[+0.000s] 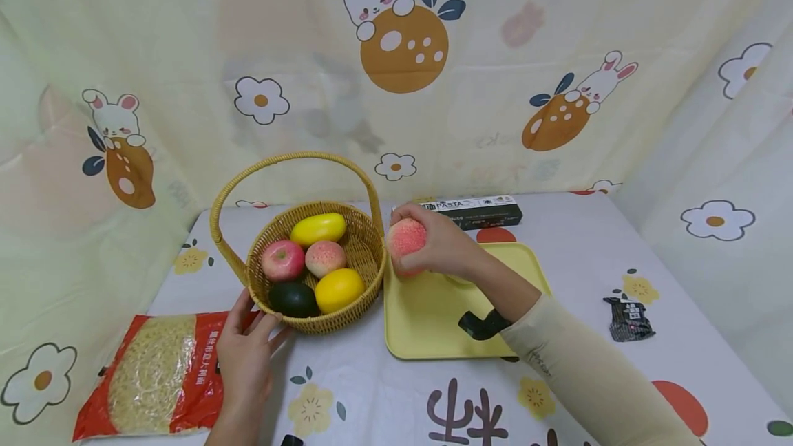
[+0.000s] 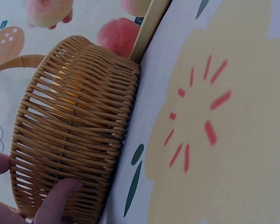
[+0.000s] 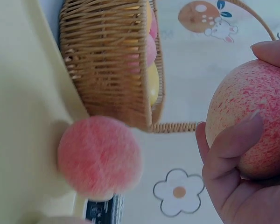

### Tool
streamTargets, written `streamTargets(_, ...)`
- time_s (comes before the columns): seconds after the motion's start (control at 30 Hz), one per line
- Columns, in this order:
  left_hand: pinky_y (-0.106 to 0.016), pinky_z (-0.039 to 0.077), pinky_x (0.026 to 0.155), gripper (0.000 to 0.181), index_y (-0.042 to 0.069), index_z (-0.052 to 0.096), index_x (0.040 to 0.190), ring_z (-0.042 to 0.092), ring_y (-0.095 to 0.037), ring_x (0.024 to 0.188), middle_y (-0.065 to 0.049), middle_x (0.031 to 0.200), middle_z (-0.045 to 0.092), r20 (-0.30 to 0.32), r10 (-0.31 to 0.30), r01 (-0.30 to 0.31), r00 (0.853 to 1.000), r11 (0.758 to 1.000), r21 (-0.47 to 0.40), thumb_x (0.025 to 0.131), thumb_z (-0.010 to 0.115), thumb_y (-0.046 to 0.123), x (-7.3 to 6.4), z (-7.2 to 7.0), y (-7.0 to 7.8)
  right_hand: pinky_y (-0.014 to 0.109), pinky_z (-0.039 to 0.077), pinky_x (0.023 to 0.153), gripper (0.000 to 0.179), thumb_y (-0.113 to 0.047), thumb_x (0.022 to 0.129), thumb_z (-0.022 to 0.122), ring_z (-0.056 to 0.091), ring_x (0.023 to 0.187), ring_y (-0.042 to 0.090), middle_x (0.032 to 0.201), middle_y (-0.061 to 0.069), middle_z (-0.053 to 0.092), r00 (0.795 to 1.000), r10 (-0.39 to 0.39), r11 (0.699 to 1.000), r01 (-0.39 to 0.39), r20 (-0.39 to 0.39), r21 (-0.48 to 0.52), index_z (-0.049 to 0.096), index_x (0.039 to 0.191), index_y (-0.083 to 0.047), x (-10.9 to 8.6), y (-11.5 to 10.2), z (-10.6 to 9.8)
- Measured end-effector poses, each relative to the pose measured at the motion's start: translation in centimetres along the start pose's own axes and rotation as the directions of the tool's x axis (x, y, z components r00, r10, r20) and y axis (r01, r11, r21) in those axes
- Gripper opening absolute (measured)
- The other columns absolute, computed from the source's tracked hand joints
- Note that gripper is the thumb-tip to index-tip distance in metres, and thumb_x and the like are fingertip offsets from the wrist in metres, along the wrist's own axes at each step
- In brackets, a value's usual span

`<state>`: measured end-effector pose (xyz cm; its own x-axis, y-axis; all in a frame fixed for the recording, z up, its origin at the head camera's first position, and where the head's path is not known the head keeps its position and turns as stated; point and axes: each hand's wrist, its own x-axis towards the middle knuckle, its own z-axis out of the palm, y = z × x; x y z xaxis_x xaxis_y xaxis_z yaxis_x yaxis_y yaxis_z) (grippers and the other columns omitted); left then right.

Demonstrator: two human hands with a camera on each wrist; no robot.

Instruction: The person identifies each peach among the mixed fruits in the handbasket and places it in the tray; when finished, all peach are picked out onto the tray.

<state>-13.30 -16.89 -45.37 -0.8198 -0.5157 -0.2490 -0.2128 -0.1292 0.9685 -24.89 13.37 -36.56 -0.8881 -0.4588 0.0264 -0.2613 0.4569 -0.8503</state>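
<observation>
My right hand grips a pink, red-speckled peach, raised over the left side of a yellow tray, near the basket's right rim. Below it in the right wrist view, a second peach lies on the tray. A wicker basket with a tall handle holds a red apple, another peach, two yellow fruits and a dark green one. At the basket's near left side, my left hand holds its wall, the thumb lying against the weave.
A red bag of pasta lies left of the basket. Behind the tray stands a black and white pasta box. A small black packet is on the right of the table. Patterned cloth hangs at the back and sides.
</observation>
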Motion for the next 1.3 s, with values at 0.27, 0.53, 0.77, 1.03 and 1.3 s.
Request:
streamTargets(0.27,-0.035,0.063,0.089,0.075,0.034,0.037,0.165,0.057,-0.024,0.135,-0.002,0.163,0.046,0.0,-0.005,0.005,1.0,1.0,0.009,0.1,0.073,0.025,0.0,-0.2,-0.1,0.032,0.062,0.076,0.055,-0.011,0.076,0.08,0.066,0.095,0.026,0.124,0.008,0.064,1.0,0.015,1.0,-0.015,0.004,-0.016,0.06,0.126,-0.018,-1.5,1.5,-1.0)
streamTargets(0.53,-0.035,0.062,0.089,0.076,0.034,0.036,0.166,0.055,-0.026,0.138,-0.002,0.164,0.045,-0.005,-0.011,0.011,1.0,1.0,0.008,0.1,0.073,0.024,0.0,-0.2,-0.1,0.031,0.06,0.071,0.055,-0.01,0.075,0.079,0.064,0.087,0.024,0.121,0.013,0.062,1.0,0.007,1.0,-0.007,-0.007,0.013,0.058,0.126,-0.01,-2.7,2.5,-1.4)
streamTargets(0.77,-0.037,0.062,0.09,0.076,0.033,0.035,0.166,0.057,-0.027,0.138,-0.003,0.165,0.044,-0.005,-0.013,0.013,1.0,1.0,0.011,0.1,0.072,0.024,-0.1,-0.3,-0.1,0.032,0.057,0.062,0.058,-0.011,0.076,0.083,0.064,0.08,0.024,0.121,0.015,0.061,0.998,0.062,0.998,-0.061,-0.032,0.028,0.058,0.128,-0.014,-3.7,3.1,-2.3)
streamTargets(1.03,-0.036,0.063,0.09,0.076,0.033,0.036,0.166,0.057,-0.026,0.137,-0.002,0.164,0.045,0.002,-0.011,0.011,1.0,1.0,0.001,0.1,0.072,0.023,0.0,-0.2,-0.1,0.032,0.05,0.051,0.059,-0.012,0.076,0.082,0.059,0.088,0.027,0.116,0.015,0.06,0.99,0.118,0.993,-0.116,-0.078,0.039,0.057,0.129,-0.015,-5.0,4.4,-3.7)
streamTargets(1.3,-0.035,0.062,0.09,0.076,0.034,0.036,0.166,0.054,-0.026,0.139,-0.001,0.165,0.044,0.002,-0.01,0.01,1.0,1.0,0.011,0.1,0.073,0.024,0.1,-0.1,0.0,0.03,0.05,0.049,0.055,-0.009,0.077,0.081,0.06,0.09,0.027,0.118,0.015,0.06,0.985,0.125,0.992,-0.121,-0.116,0.04,0.057,0.127,-0.013,-6.1,6.1,-4.3)
